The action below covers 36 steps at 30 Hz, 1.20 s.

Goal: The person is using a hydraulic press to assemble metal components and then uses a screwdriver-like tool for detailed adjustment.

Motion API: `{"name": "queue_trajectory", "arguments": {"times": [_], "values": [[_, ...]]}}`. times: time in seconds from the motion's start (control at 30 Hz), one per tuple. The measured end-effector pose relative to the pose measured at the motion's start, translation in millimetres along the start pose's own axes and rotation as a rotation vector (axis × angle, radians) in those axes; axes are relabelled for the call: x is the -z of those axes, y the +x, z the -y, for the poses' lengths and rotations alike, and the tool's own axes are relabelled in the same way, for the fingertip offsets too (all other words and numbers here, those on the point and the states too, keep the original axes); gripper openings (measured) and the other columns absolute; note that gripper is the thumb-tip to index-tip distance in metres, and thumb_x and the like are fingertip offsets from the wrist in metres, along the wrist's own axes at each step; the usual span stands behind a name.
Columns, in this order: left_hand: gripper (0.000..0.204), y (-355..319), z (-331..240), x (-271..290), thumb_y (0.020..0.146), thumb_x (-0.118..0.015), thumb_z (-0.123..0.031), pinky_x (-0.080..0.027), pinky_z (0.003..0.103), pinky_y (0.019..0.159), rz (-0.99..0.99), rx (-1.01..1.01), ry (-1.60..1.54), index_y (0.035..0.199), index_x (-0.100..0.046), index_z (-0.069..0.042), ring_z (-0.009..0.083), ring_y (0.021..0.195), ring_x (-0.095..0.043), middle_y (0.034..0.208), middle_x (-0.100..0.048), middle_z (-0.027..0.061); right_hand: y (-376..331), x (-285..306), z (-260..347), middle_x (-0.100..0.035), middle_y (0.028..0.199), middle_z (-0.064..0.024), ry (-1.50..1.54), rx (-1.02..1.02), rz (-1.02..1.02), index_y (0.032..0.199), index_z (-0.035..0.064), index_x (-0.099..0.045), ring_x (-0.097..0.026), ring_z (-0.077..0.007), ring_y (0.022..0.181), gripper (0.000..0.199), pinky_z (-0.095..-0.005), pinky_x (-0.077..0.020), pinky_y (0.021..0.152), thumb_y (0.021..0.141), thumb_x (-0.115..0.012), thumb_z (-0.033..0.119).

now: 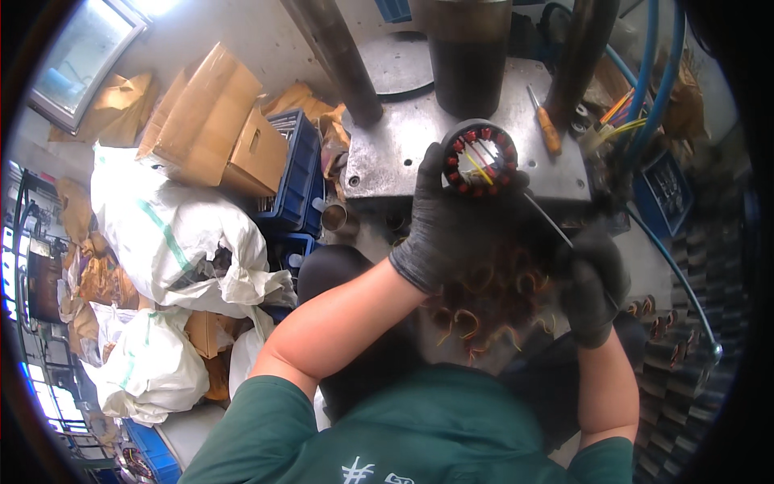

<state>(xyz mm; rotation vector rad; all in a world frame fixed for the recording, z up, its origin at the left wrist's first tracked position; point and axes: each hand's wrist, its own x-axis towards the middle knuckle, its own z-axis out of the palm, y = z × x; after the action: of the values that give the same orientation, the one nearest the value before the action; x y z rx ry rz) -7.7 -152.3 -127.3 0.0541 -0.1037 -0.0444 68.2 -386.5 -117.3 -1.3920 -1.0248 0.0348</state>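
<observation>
My gloved left hand (447,222) is gripping a round stator (480,158) at the steel worktop's (387,153) front edge, while my gloved right hand (595,282) is closing around a thin rod (548,219) poking into its ring of red-capped windings.

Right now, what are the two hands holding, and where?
Left hand grips the round stator by its lower rim. Right hand holds a thin rod at its near end.

White sacks (173,242), cardboard boxes (214,121), blue crate (292,173), orange-handled screwdriver (548,129).
</observation>
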Motion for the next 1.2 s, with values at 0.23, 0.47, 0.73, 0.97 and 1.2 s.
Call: {"name": "queue_trajectory", "arguments": {"times": [0.23,0.47,0.73,0.97,1.2], "values": [[0.098,0,-11,-18,0.081,-0.055,-0.086,-0.046,0.05,0.104,-0.078,-0.102,0.128,0.138,-0.057,-0.006,0.0339,0.119,-0.059,0.129,-0.062,0.018,-3,1,-16,-0.064,0.095,-0.0071,0.296,-0.028,-0.224,0.109,0.001,-0.065,-0.063,-0.0173,0.084,0.017,-0.0335,-0.0506,0.076,0.092,-0.065,-0.001],[0.092,1,-18,-21,0.085,-0.058,-0.081,-0.048,0.049,0.101,-0.008,-0.148,0.171,0.141,-0.055,-0.008,0.0325,0.116,-0.06,0.129,-0.062,0.0165,51,-15,-51,-0.065,0.095,-0.0153,-0.406,0.069,-0.037,0.106,0.0003,-0.067,-0.066,-0.0294,0.086,0.014,-0.0379,-0.053,0.08,0.092,-0.066,-0.001],[0.083,9,-28,-18,0.092,-0.067,-0.063,-0.044,0.05,0.111,-0.114,-0.411,0.572,0.154,-0.045,-0.013,0.0325,0.134,-0.056,0.147,-0.057,0.0146,65,-26,-115,-0.068,0.109,-0.0159,-0.752,-0.022,-0.007,0.108,0.0085,-0.072,-0.065,-0.0374,0.104,0.024,-0.0472,-0.0529,0.094,0.087,-0.067,0.018],[0.076,50,-75,-89,0.08,-0.084,-0.003,-0.057,0.035,0.097,-0.092,-1.158,1.664,0.146,-0.045,-0.008,0.0194,0.119,-0.061,0.133,-0.058,0.0074,61,-29,-123,-0.068,0.113,-0.0142,-0.916,-0.026,0.125,0.1,0.0073,-0.073,-0.064,-0.0359,0.101,0.019,-0.0464,-0.0533,0.091,0.086,-0.067,0.018],[0.076,150,-135,-184,0.077,-0.09,-0.007,-0.055,0.032,0.098,-0.138,-1.154,1.881,0.139,-0.046,-0.002,0.0218,0.12,-0.06,0.131,-0.058,0.0082,58,-23,-123,-0.068,0.113,-0.016,-0.838,0.012,0.156,0.105,0.0055,-0.072,-0.064,-0.0352,0.106,0.025,-0.0464,-0.053,0.096,0.086,-0.067,0.019]]}}
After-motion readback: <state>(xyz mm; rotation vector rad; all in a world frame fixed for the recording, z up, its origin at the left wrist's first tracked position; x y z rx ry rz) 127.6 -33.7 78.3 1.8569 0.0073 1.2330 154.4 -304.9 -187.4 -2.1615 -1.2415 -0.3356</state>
